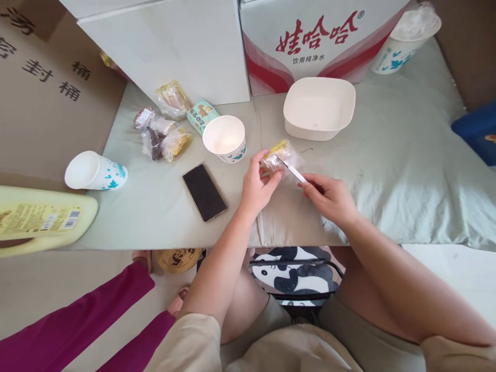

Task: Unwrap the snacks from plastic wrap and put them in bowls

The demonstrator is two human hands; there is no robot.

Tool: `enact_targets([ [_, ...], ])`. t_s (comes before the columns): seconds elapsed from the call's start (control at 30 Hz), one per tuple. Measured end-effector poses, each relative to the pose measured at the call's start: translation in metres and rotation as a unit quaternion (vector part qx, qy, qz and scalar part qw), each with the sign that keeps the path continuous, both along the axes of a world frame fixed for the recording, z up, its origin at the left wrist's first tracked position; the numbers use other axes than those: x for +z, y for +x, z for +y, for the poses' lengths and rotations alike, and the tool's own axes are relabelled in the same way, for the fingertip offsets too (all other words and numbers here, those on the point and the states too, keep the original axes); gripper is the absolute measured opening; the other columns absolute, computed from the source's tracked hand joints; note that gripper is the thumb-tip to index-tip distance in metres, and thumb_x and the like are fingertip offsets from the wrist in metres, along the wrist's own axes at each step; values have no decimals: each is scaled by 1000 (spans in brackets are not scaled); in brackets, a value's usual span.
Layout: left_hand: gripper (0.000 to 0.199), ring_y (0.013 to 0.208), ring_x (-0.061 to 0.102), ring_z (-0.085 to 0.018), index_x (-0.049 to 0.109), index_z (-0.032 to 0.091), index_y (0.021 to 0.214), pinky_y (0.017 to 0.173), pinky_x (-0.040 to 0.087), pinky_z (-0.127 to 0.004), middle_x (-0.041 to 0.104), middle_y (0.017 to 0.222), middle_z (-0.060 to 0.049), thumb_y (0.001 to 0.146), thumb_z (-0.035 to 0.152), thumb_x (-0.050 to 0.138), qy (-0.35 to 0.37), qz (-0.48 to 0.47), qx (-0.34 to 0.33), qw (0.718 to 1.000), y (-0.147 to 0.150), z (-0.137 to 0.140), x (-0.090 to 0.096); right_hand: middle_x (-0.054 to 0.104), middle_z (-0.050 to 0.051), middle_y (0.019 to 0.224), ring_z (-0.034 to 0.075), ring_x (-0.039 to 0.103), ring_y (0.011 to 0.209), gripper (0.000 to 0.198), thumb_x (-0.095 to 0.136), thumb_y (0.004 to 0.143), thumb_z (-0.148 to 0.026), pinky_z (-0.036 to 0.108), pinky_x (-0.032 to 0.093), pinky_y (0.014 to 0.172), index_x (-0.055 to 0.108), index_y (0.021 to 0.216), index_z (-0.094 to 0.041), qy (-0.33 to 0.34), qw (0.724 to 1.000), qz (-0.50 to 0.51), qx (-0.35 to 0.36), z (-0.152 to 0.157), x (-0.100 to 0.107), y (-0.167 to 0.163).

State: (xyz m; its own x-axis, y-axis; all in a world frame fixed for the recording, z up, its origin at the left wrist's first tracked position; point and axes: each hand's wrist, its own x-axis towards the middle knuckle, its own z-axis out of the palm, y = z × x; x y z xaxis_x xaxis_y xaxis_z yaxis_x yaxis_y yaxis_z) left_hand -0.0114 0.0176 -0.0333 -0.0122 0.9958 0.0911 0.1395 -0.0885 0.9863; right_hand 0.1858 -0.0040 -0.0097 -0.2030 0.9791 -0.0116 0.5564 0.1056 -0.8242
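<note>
My left hand is closed on a small clear plastic packet with yellow at one end; its contents are hard to make out. A small knife with a white handle and thin dark blade is gripped in my right hand. The blade's tip lies against the packet, but I cannot tell whether it has gone through the wrapping. Just behind them sits a cream rectangular bowl. Left of the packet stands a white paper cup with a blue-green leaf print.
Several wrapped packets, a green packet and a phone lie leftward. Farther left are a tipped paper cup and a yellow jug. A plastic-filled cup stands back right. Boxes line the back. Another person's legs are lower left.
</note>
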Motion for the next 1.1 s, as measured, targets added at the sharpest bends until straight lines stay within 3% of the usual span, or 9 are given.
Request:
enact_targets([
  [0.2, 77, 114, 66, -22, 31, 40, 144, 92, 57, -38, 59, 133, -7, 81, 63, 70, 13, -120, 111, 986, -11, 5, 10, 70, 2, 66, 20, 61, 59, 32, 54, 90, -37, 33, 46, 57, 79, 106, -25, -2, 998, -55, -7, 4, 0, 11],
  [0.3, 76, 112, 66, -22, 33, 40, 142, 90, 57, -38, 60, 129, -7, 81, 64, 70, 4, -119, 94, 988, -13, 2, 11, 71, 4, 71, 22, 63, 62, 32, 56, 89, -38, 37, 50, 61, 79, 106, -25, 13, 994, -83, -69, 8, 0, 26],
  [0.5, 57, 93, 70, -18, 46, 27, 134, 88, 55, -35, 68, 116, -7, 85, 45, 69, -35, 57, -53, 996, 1, -10, 8, 71, 12, 103, 30, 67, 88, 28, 56, 85, -35, 48, 54, 78, 77, 100, -25, 114, 966, -179, -145, 24, -14, 57],
  [0.67, 35, 117, 61, -25, 59, 21, 116, 104, 47, -40, 64, 121, -12, 88, 42, 63, 38, 241, 7, 970, 0, -7, 14, 67, 16, 110, 38, 62, 106, 36, 51, 87, -35, 57, 48, 88, 73, 113, -22, 164, 933, -262, -183, 27, -20, 65],
  [0.73, 39, 127, 55, -27, 60, 20, 115, 110, 42, -43, 60, 128, -14, 85, 44, 66, 87, 258, 16, 962, -3, -5, 14, 67, 17, 112, 36, 62, 109, 35, 50, 89, -33, 55, 49, 92, 71, 115, -21, 193, 938, -241, -157, 24, -18, 59],
  [0.83, 46, 126, 54, -29, 63, 19, 115, 111, 41, -44, 60, 127, -13, 77, 42, 76, 129, 276, -34, 952, -4, -5, 11, 70, 15, 112, 32, 66, 108, 31, 52, 91, -34, 49, 53, 91, 68, 115, -21, 190, 969, -154, -35, 16, -14, 43],
  [0.9, 33, 119, 58, -26, 67, 19, 107, 107, 44, -41, 63, 122, -12, 79, 35, 73, 134, 269, -58, 952, -2, -6, 9, 71, 13, 115, 31, 66, 109, 32, 55, 91, -36, 48, 54, 92, 66, 118, -22, 179, 978, -105, 37, 10, -13, 31],
  [0.97, 15, 106, 63, -21, 69, 19, 96, 98, 49, -36, 67, 111, -9, 85, 29, 64, 115, 225, -63, 965, -1, -5, 7, 71, 12, 117, 30, 67, 109, 34, 58, 90, -35, 46, 55, 91, 63, 122, -22, 167, 980, -80, 72, 6, -14, 21],
  [1.1, 12, 78, 64, -14, 64, 20, 84, 74, 51, -27, 68, 85, -3, 89, 27, 56, 4, 49, 5, 999, 0, 0, 8, 70, 11, 116, 25, 69, 95, 37, 57, 89, -28, 40, 57, 77, 62, 125, -23, 141, 985, -59, 77, 4, -14, 13],
])
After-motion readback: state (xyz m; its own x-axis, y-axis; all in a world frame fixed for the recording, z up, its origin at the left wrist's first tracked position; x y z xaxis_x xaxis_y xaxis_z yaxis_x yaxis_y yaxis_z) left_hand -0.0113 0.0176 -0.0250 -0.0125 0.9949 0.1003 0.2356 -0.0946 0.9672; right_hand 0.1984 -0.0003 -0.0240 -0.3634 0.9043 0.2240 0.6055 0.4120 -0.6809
